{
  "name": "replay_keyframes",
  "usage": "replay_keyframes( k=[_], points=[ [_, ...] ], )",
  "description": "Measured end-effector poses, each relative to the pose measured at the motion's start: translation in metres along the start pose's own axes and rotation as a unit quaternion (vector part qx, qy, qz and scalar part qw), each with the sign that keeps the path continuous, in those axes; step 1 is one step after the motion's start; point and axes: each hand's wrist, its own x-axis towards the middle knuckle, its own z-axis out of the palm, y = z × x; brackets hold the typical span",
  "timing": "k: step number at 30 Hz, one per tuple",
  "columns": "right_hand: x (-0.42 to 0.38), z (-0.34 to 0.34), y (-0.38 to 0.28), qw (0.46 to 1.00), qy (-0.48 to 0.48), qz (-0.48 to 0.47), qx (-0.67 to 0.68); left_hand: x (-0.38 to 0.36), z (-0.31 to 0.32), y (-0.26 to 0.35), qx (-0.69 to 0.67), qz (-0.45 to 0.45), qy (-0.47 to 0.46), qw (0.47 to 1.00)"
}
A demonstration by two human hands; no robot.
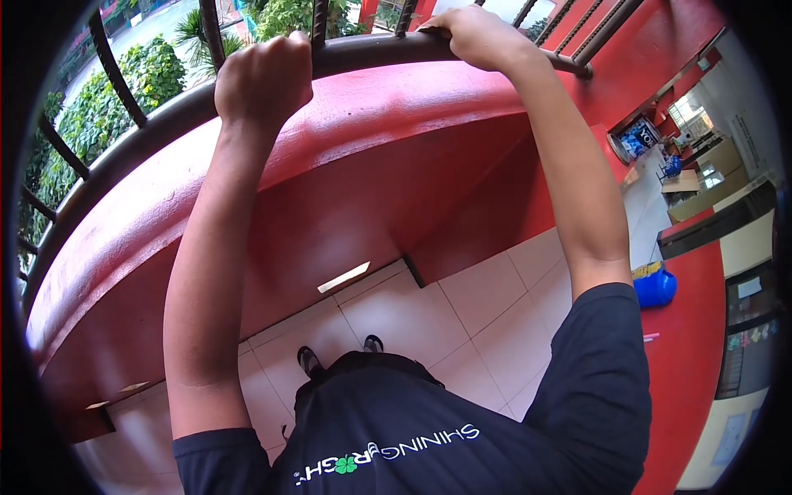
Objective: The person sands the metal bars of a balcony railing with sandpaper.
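A dark metal railing [371, 54] runs in a curve along the top of a red ledge [346, 115], with upright bars rising from its lower pipe. My left hand [264, 78] is closed in a fist around this pipe, left of the middle. Farther right, my right hand [478, 37] also grips the railing, its fingers curled over and partly hidden. Both arms are stretched forward over the ledge.
Below the ledge is a red wall [355, 198] and a pale tiled floor [470, 305] where my feet [309, 359] stand. Green bushes [132, 91] grow beyond the bars. A blue object [656, 289] lies at the right, near a red surface [685, 355].
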Motion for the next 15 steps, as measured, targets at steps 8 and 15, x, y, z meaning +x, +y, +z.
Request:
replay_keyframes(
  k=[8,15],
  points=[
    [-0.032,0.009,0.003,0.983,0.138,-0.018,0.120,0.000,0.002,-0.003,0.006,0.007,0.007,1.000],
    [-0.120,0.104,0.064,0.462,0.382,0.277,0.751,-0.001,0.000,0.000,0.007,0.005,0.007,1.000]
  ],
)
